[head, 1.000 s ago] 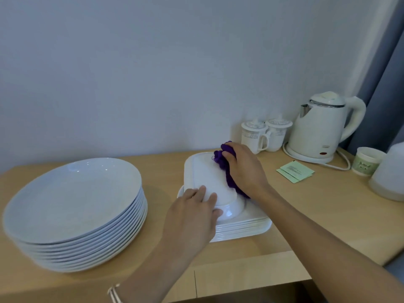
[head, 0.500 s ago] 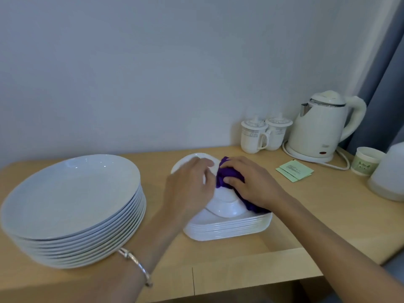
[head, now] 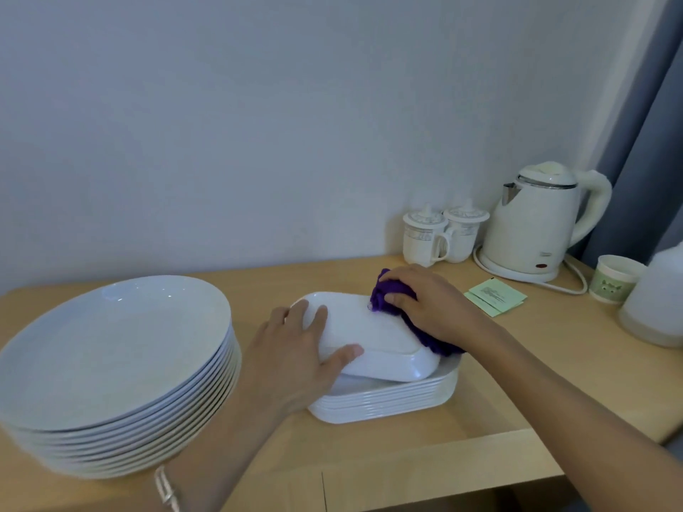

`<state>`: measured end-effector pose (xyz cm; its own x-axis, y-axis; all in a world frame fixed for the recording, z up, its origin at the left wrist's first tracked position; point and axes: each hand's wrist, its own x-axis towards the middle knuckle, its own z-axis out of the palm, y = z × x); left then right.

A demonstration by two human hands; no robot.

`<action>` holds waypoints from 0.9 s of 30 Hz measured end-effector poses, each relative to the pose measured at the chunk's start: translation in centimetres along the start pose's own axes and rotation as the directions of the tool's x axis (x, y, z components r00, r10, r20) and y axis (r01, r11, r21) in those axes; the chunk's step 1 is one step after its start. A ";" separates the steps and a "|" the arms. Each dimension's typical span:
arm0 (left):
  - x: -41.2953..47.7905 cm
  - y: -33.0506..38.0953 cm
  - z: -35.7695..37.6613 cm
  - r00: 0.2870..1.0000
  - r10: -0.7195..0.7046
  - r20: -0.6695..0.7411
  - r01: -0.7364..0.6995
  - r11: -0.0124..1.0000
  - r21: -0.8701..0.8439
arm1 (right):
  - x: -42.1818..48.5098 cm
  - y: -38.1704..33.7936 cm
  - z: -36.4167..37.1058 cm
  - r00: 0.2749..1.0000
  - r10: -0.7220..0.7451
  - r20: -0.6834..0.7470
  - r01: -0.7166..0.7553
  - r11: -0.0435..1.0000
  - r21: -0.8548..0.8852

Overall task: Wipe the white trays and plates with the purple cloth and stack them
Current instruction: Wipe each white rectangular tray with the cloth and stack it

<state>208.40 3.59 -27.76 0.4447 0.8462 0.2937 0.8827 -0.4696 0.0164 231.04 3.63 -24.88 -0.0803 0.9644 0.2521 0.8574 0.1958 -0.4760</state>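
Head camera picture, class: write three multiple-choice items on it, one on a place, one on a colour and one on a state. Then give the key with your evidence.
1. Where does the stack of round plates stand?
A. To the left of the tray stack
B. To the right of the tray stack
C. On top of the tray stack

2. What colour is the cloth under the right hand?
A. Green
B. White
C. Purple

3. How does the top tray lie?
A. Standing on edge
B. Bottom up on the tray stack
C. Right way up on the round plates

Key:
1 A: the plates sit left of the trays, apart from them.
2 C: purple folds show beside the hand.
3 B: its flat base faces up, and the left hand holds its near end.
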 end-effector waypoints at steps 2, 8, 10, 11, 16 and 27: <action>-0.6 -0.2 0.7 0.980 0.065 -0.187 -0.061 0.998 0.029 | 0.3 -0.1 -0.1 0.998 0.061 -0.024 -0.061 0.998 -0.013; 1.0 -0.1 -0.6 0.990 0.086 -0.108 -0.099 0.988 -0.123 | 0.5 -0.5 0.6 0.993 0.057 -0.105 -0.063 0.997 -0.051; 1.4 0.3 -0.7 0.998 0.035 0.055 -0.027 0.989 -0.147 | 0.1 -1.3 0.7 0.992 0.028 -0.123 -0.032 0.999 -0.036; 1.4 0.4 -0.5 0.995 0.017 0.098 -0.002 0.989 -0.147 | -0.1 -1.7 0.8 0.993 0.003 -0.122 -0.007 0.999 -0.034; 1.2 0.9 0.2 0.999 -0.028 0.024 0.031 0.989 -0.143 | -1.7 -2.2 1.7 0.990 -0.041 -0.136 0.021 0.989 -0.148; 0.5 1.6 0.3 0.995 -0.102 -0.007 0.100 0.990 -0.104 | 1.6 -2.3 2.5 0.997 0.021 -0.079 -0.032 0.989 -0.143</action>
<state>210.04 3.36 -27.83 0.3514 0.8877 0.2976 0.9024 -0.4058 0.1449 227.70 5.17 -25.52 -0.0223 0.9511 0.3081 0.9236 0.1375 -0.3579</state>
